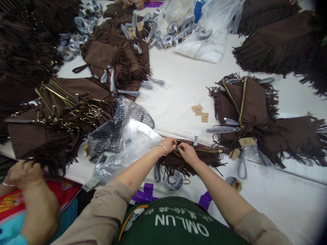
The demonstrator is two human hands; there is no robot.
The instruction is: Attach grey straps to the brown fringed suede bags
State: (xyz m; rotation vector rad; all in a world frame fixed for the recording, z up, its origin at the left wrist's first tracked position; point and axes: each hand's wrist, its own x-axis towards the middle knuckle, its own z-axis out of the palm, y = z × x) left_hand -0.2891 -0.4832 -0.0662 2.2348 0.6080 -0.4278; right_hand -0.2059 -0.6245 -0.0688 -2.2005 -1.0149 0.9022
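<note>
A brown fringed bag [207, 148] with a gold zip lies flat on the white table right in front of me. At its zip opening, my left hand [169, 145] has its fingertips pinched on the bag's edge. My right hand [188, 153] is pinched close beside it at the same opening. Whether a small part sits between the fingertips is too small to tell. Just below the fringe rests a wrapped coiled strap [173, 180] with a gold clasp. A clear plastic bag [133, 146] touches the area by my left forearm.
Fringed bags [245, 102] with tags are stacked at right, and more brown bags [99, 56] pile up at left. Paper tags [200, 112] lie mid-table. Wrapped straps [178, 32] and plastic stand at the back. Patterned cloth [122, 122] lies left; a co-worker's arm [33, 194] is at lower left.
</note>
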